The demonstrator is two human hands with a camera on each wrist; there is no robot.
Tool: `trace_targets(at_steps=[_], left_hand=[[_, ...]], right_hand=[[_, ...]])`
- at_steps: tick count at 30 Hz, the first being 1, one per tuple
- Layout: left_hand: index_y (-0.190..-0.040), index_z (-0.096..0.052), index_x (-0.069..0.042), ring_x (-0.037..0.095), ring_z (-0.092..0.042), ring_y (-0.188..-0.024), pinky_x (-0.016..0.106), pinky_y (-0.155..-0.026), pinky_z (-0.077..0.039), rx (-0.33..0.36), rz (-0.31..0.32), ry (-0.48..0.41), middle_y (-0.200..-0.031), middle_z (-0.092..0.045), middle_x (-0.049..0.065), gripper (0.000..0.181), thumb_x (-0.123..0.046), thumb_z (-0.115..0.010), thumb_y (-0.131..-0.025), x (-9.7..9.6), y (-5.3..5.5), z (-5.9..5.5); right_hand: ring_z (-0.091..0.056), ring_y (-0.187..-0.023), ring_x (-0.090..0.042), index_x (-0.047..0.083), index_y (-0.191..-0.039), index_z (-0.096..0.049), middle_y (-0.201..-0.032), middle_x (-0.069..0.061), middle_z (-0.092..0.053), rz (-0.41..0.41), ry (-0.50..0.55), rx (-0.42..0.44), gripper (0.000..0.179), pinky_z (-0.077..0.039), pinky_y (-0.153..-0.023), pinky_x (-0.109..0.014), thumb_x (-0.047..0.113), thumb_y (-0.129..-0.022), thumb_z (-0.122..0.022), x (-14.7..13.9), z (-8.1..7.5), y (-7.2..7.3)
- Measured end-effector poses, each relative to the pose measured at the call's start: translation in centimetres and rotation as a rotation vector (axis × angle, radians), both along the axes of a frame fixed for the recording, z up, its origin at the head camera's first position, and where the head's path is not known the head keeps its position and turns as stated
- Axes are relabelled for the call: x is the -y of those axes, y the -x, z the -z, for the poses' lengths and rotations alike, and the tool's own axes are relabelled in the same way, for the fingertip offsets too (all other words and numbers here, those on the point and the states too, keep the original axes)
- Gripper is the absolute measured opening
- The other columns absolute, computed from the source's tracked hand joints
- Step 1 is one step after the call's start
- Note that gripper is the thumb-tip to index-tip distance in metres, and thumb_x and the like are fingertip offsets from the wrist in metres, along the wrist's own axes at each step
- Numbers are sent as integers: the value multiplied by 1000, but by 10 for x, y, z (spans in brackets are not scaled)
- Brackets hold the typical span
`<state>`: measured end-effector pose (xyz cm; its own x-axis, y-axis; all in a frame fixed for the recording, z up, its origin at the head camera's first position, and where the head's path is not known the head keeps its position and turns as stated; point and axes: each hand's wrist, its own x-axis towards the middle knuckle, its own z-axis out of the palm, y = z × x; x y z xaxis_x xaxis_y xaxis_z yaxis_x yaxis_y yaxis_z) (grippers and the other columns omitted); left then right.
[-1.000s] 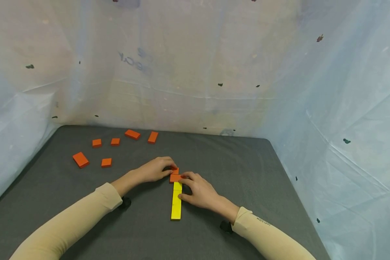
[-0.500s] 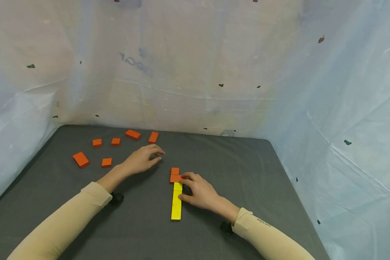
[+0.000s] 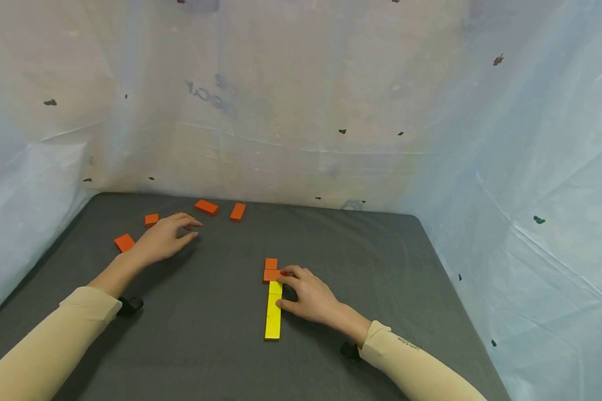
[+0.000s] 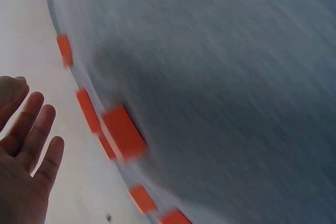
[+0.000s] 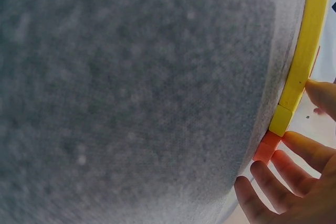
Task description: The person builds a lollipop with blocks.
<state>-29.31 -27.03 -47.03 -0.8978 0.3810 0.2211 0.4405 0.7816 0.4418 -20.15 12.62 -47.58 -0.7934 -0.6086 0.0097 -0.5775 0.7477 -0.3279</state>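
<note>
Near the middle of the table, a long yellow block (image 3: 272, 323) and a short yellow block (image 3: 275, 287) lie end to end. Beyond them sit a wider orange block (image 3: 270, 275) and a small orange block (image 3: 271, 263), forming one line. My right hand (image 3: 309, 295) rests along the right side of this line, thumb at the long yellow block (image 5: 304, 45) and fingertips at the orange end. My left hand (image 3: 163, 236) hovers over the loose blocks at the left, fingers spread and holding nothing. An orange block (image 4: 124, 132) shows in front of it in the left wrist view.
Loose orange blocks lie at the back left: one block (image 3: 124, 243) by the left wrist, a small block (image 3: 151, 220) behind the hand, and two blocks (image 3: 207, 207) near the far edge. The grey table (image 3: 361, 256) is bounded by pale plastic sheeting (image 3: 281, 100).
My left hand has let go of the small orange block at the line's far end and swept left over the loose blocks, hiding two of them. My right hand has stayed put.
</note>
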Motion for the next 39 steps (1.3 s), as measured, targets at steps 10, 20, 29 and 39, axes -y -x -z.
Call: trace_targets(at_steps=[10,20,29,39], left_hand=[[-127,-70,3,43,-65,-114,60,-91,-54,26,3,43,-126,-66,24,30,-8,-71,-99,39,-15,9],[-127,-71,1,48,-60,-122,66,-98,-48,47,-11,104,-129,-66,25,32,-14,-73,-99,55,-22,19],[-125,-71,1,49,-61,-119,66,-95,-50,44,8,96,-127,-66,26,30,-11,-73,-97,61,-27,17],[-125,-71,3,49,-62,-117,66,-93,-51,50,16,82,-127,-66,27,30,-7,-72,-96,61,-30,18]], right_hand=[[-54,-135,-25,13,-141,-65,-151,-6,-52,-1,2,-3,52,-51,-106,-44,40,-97,-74,-2,0,0],[-53,-135,-24,14,-143,-64,-151,-5,-51,1,1,1,53,-51,-107,-43,41,-98,-73,-1,0,1],[-54,-134,-25,13,-142,-65,-150,-6,-52,-5,3,-7,53,-51,-106,-44,40,-97,-74,0,0,1],[-54,-134,-25,14,-142,-65,-150,-6,-52,-2,4,-4,53,-51,-106,-43,41,-97,-74,0,1,0]])
